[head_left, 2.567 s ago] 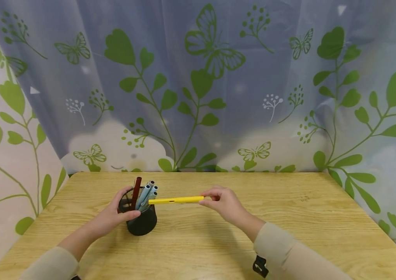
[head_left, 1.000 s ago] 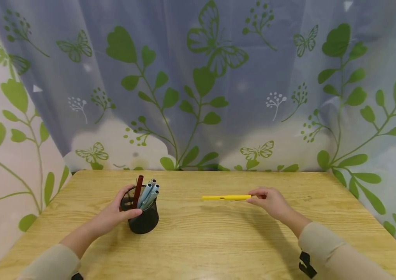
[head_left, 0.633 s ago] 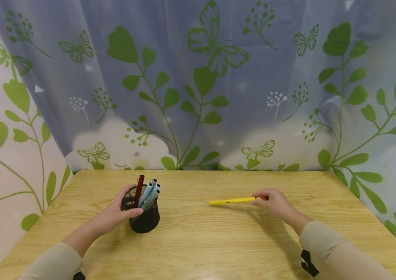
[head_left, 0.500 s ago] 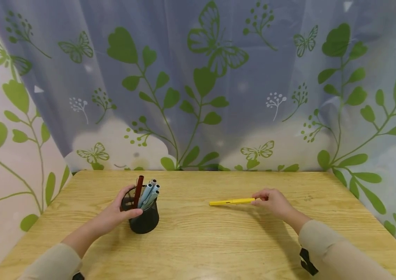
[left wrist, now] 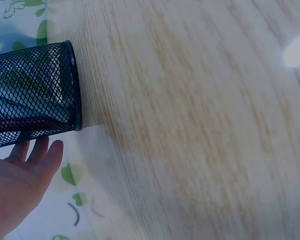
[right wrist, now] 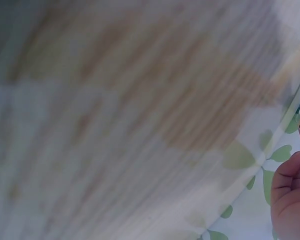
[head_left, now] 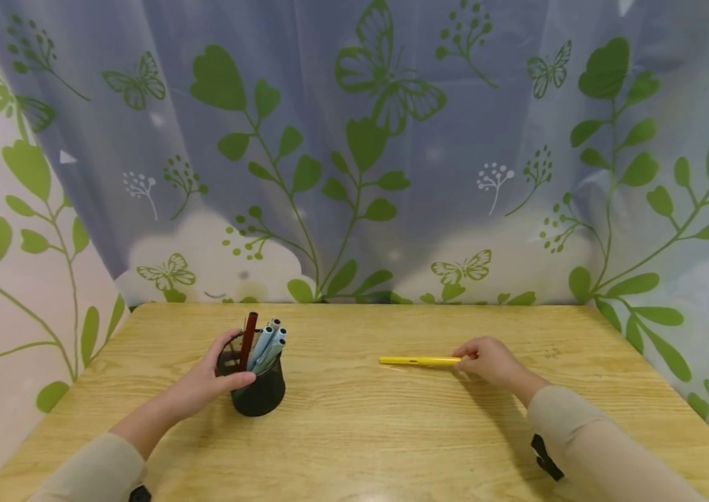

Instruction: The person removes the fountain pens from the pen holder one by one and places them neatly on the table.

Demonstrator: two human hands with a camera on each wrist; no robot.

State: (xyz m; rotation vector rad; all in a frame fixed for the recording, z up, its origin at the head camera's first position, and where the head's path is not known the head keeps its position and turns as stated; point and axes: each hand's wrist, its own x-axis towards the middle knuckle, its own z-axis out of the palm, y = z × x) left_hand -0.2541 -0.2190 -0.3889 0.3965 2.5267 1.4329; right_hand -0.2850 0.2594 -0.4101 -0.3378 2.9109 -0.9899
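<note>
My left hand holds a black mesh pen holder, thumb at the near rim and fingers round its far side. The holder stands upright on the table's left half. In it are a dark red pen and several light blue pens. With thumb and fingertips, my right hand pinches the right end of a yellow pen, which lies nearly level at the table surface. The left wrist view shows the mesh wall with fingers beneath it. Only part of the right hand shows in the right wrist view.
The wooden table stretches under both hands to a straight back edge. Behind it hangs a blue curtain with green leaves and butterflies. Similar patterned cloth borders the left side.
The yellow pen has moved right from above the pen holder and come down to the table; its left end dipped, then it levelled. The left hand stays on the pen holder.
</note>
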